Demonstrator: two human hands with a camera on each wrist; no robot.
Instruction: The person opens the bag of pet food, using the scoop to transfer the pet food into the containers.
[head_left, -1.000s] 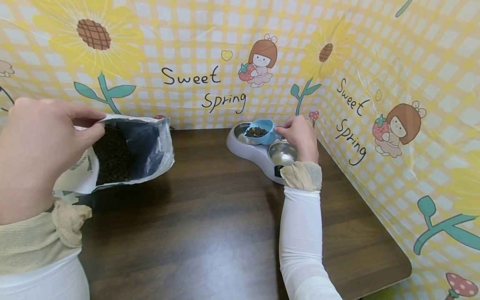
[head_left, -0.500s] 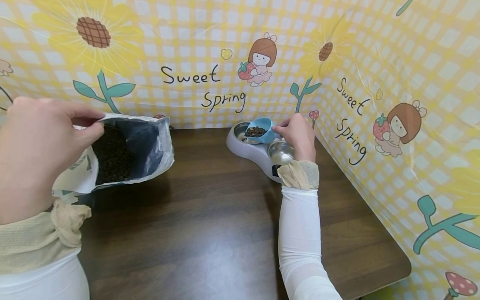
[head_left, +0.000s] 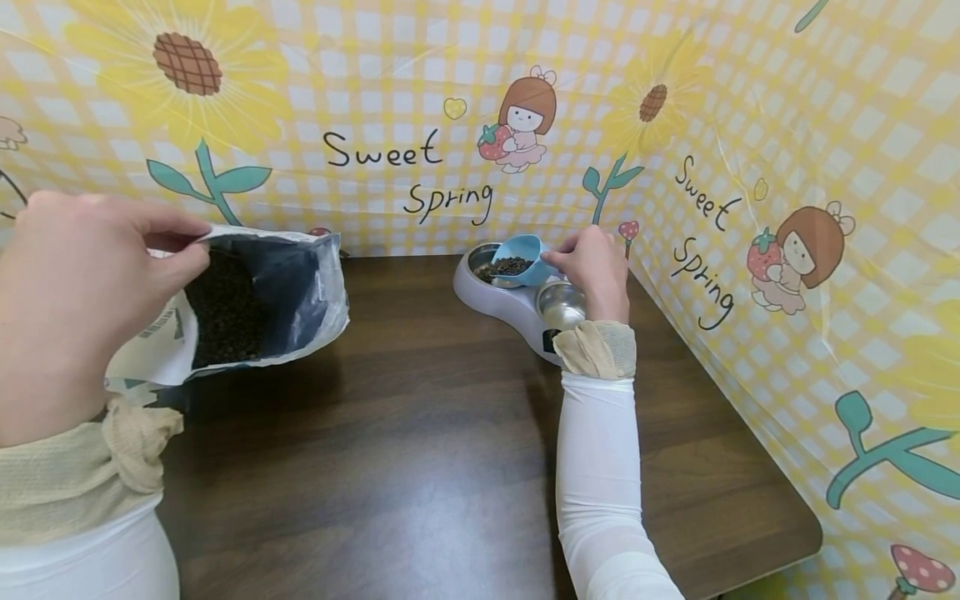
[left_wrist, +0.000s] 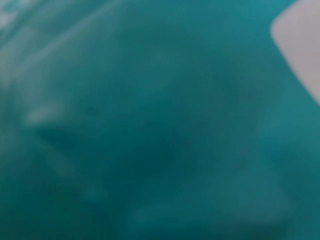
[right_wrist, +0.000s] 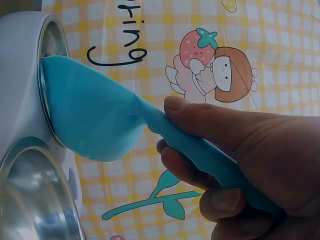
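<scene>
In the head view my left hand (head_left: pixel 97 300) pinches the top edge of a foil-lined bag (head_left: pixel 300 292) with dark pellets (head_left: pixel 225 317) inside, its mouth facing me. The left wrist view is filled by blurred teal bag surface (left_wrist: pixel 160 120). My right hand (right_wrist: pixel 260 160) grips the handle of a light blue scoop (right_wrist: pixel 95 107). The scoop tilts over the far steel bowl (head_left: pixel 480 257) of a white double pet bowl (head_left: pixel 491 304), and brown kibble (head_left: pixel 512 266) lies at its lip and in that bowl. The near steel bowl (head_left: pixel 559 306) shows bare metal.
All of this is over a dark wood-look table (head_left: pixel 390 467) with a rounded front right corner. A yellow checked cloth (head_left: pixel 375 100) printed with flowers and cartoon figures hangs close behind the table and along its right side.
The scoop has tipped further down to the left, and kibble now shows in the far bowl. My right hand has shifted slightly left; the left hand and bag stay in place.
</scene>
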